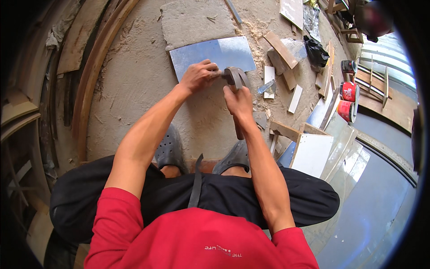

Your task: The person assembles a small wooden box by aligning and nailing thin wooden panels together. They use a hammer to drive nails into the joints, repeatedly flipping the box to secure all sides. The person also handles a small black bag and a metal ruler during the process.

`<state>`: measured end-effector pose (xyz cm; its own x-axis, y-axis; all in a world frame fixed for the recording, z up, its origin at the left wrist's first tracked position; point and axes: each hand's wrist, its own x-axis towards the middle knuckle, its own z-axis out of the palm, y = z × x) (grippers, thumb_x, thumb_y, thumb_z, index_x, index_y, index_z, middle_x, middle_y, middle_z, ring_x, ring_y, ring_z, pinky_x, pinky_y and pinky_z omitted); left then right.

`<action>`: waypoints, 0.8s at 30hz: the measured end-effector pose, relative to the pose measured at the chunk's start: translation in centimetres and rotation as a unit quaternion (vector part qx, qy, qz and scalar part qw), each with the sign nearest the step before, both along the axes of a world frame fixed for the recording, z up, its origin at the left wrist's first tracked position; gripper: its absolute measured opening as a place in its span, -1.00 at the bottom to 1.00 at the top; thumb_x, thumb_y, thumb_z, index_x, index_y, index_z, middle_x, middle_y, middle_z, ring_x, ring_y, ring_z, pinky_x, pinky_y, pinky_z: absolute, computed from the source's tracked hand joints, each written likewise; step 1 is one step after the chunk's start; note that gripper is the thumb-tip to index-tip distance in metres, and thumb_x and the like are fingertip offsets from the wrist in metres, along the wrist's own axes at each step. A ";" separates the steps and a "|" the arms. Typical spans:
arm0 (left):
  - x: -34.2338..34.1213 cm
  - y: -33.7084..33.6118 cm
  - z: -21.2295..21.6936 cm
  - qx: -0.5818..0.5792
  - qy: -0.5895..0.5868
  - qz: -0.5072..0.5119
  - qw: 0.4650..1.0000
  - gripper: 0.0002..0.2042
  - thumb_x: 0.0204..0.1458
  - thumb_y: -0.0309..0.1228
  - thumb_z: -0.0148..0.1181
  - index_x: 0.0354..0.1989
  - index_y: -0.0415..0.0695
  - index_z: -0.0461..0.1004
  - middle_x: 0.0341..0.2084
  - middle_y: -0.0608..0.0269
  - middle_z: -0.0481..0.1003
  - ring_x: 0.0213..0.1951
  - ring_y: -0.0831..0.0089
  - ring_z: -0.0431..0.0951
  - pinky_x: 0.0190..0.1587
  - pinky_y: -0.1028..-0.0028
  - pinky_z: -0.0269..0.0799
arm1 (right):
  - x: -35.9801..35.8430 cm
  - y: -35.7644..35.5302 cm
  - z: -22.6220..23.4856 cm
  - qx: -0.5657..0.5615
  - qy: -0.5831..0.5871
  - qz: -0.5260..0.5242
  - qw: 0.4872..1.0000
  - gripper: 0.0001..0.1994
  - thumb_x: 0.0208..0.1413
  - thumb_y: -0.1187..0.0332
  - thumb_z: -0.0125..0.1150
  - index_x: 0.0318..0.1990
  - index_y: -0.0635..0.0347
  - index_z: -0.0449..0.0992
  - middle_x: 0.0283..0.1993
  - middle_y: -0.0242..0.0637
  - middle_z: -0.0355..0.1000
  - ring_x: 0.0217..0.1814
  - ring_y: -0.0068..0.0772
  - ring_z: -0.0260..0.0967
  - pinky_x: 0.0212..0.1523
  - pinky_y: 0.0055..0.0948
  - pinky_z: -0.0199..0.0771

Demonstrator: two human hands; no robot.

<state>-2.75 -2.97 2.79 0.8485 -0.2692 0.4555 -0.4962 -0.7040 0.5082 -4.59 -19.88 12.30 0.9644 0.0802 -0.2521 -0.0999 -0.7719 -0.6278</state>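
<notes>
A claw hammer is gripped near its head by my right hand, its handle pointing down toward my feet. My left hand is closed, fingertips pinched together right beside the hammer's striking end. Whatever those fingers hold, if anything, is hidden or too small to name. Both hands are over the near edge of a flat blue and whitish panel, which lies on the ground against a concrete slab.
Wood offcuts, a black plastic bag and red cans lie to the right. A white-faced wooden box piece stands near my right knee. Long curved boards line the left. My grey clogs are below my hands.
</notes>
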 end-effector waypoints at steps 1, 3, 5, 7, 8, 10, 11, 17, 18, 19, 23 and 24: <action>0.0 0.1 -0.1 0.001 0.001 -0.001 1.000 -0.91 0.03 -0.31 0.27 -0.32 0.06 0.65 -0.38 0.48 0.52 -0.28 0.44 0.51 -0.31 0.42 0.53 | 0.3 0.1 0.0 -0.040 0.045 0.001 0.998 -0.85 0.11 0.33 0.12 -0.31 0.21 0.54 -0.44 0.02 0.51 -0.39 0.11 0.52 -0.39 -0.12 0.46; 0.0 0.2 -0.3 0.001 0.002 -0.002 1.000 -0.91 0.03 -0.31 0.27 -0.33 0.06 0.65 -0.38 0.47 0.52 -0.28 0.44 0.51 -0.31 0.41 0.52 | 0.2 0.1 0.3 0.008 -0.030 0.022 0.999 -0.82 0.08 0.29 0.11 -0.31 0.19 0.55 -0.39 0.05 0.52 -0.37 0.19 0.50 -0.34 -0.07 0.49; -0.1 0.1 -0.2 -0.003 0.004 -0.006 1.000 -0.91 0.03 -0.31 0.27 -0.33 0.05 0.65 -0.39 0.46 0.52 -0.28 0.44 0.51 -0.31 0.41 0.52 | 0.0 0.1 0.2 0.050 -0.103 0.027 0.993 -0.79 0.07 0.25 0.10 -0.31 0.19 0.55 -0.37 0.07 0.53 -0.37 0.22 0.48 -0.32 -0.03 0.51; -0.1 0.0 0.0 -0.004 0.008 -0.006 1.000 -0.90 0.02 -0.30 0.27 -0.33 0.04 0.65 -0.39 0.45 0.52 -0.28 0.43 0.51 -0.30 0.40 0.53 | -0.1 0.0 -0.9 0.022 -0.102 0.028 0.994 -0.78 0.07 0.24 0.09 -0.28 0.18 0.55 -0.40 0.07 0.52 -0.37 0.22 0.49 -0.32 -0.01 0.51; 0.0 -0.1 0.1 -0.004 0.008 -0.006 1.000 -0.90 0.02 -0.30 0.27 -0.32 0.04 0.65 -0.39 0.45 0.52 -0.28 0.42 0.51 -0.30 0.39 0.53 | -0.1 -0.2 -1.3 0.008 -0.103 0.028 0.994 -0.77 0.07 0.24 0.09 -0.27 0.18 0.55 -0.41 0.07 0.52 -0.38 0.22 0.49 -0.32 0.00 0.51; 0.0 0.0 0.2 -0.013 0.010 -0.007 1.000 -0.90 0.02 -0.31 0.27 -0.31 0.04 0.65 -0.39 0.44 0.52 -0.28 0.42 0.51 -0.29 0.39 0.53 | 0.3 -0.7 -1.1 -0.001 -0.048 0.030 0.998 -0.77 0.07 0.24 0.09 -0.25 0.17 0.56 -0.44 0.09 0.51 -0.37 0.22 0.50 -0.32 0.01 0.51; -0.1 0.1 0.2 -0.017 0.012 -0.007 1.000 -0.90 0.02 -0.32 0.27 -0.31 0.04 0.65 -0.40 0.43 0.52 -0.27 0.41 0.51 -0.29 0.39 0.53 | 0.4 -0.7 -0.6 -0.004 -0.020 0.031 0.999 -0.76 0.06 0.24 0.09 -0.24 0.17 0.56 -0.46 0.09 0.51 -0.36 0.22 0.50 -0.32 0.01 0.51; 0.5 0.6 0.4 -0.158 0.083 0.031 0.983 -0.82 -0.01 -0.44 0.30 -0.20 0.02 0.66 -0.29 0.33 0.59 -0.21 0.37 0.57 -0.20 0.41 0.52 | 0.8 -1.0 1.4 -0.012 -0.059 -0.009 0.998 -0.71 0.08 0.21 0.07 -0.36 0.30 0.55 -0.51 0.13 0.48 -0.35 0.26 0.50 -0.29 0.02 0.46; 0.8 0.7 0.5 -0.118 0.067 0.067 0.989 -0.80 0.01 -0.42 0.29 -0.16 0.04 0.65 -0.22 0.31 0.58 -0.14 0.35 0.56 -0.11 0.38 0.49 | 0.7 -1.1 1.3 -0.012 -0.065 -0.005 0.998 -0.72 0.08 0.22 0.07 -0.35 0.29 0.55 -0.51 0.13 0.48 -0.35 0.25 0.50 -0.29 0.02 0.46; 1.2 0.8 0.8 -0.078 0.051 0.101 0.990 -0.78 0.03 -0.40 0.27 -0.12 0.06 0.64 -0.15 0.28 0.58 -0.07 0.34 0.54 -0.02 0.34 0.45 | 0.7 -1.3 1.2 -0.012 -0.072 -0.002 0.997 -0.72 0.09 0.22 0.08 -0.35 0.28 0.55 -0.52 0.12 0.47 -0.35 0.24 0.50 -0.29 0.02 0.46; 2.4 0.7 1.5 0.093 0.028 0.249 0.964 -0.69 0.16 -0.21 0.15 0.08 0.18 0.56 0.16 0.21 0.44 0.24 0.24 0.35 0.31 0.11 0.12 | 0.5 -1.0 1.1 0.012 -0.079 0.026 0.996 -0.78 0.10 0.25 0.13 -0.33 0.23 0.56 -0.51 0.07 0.49 -0.39 0.14 0.52 -0.33 -0.06 0.47; 2.4 0.8 1.1 0.106 0.042 0.248 0.962 -0.66 0.19 -0.15 0.09 0.13 0.20 0.51 0.22 0.21 0.37 0.29 0.23 0.27 0.34 0.07 0.03 | 0.4 -0.6 1.4 0.024 -0.089 0.016 0.996 -0.80 0.10 0.26 0.14 -0.32 0.22 0.56 -0.50 0.05 0.49 -0.41 0.11 0.52 -0.35 -0.08 0.47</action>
<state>-0.30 -2.14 3.85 0.9283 0.0990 0.3583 -0.0358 -0.9356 0.3513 -4.18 -20.52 13.73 0.9901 0.1196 -0.0733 0.0400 -0.7417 -0.6695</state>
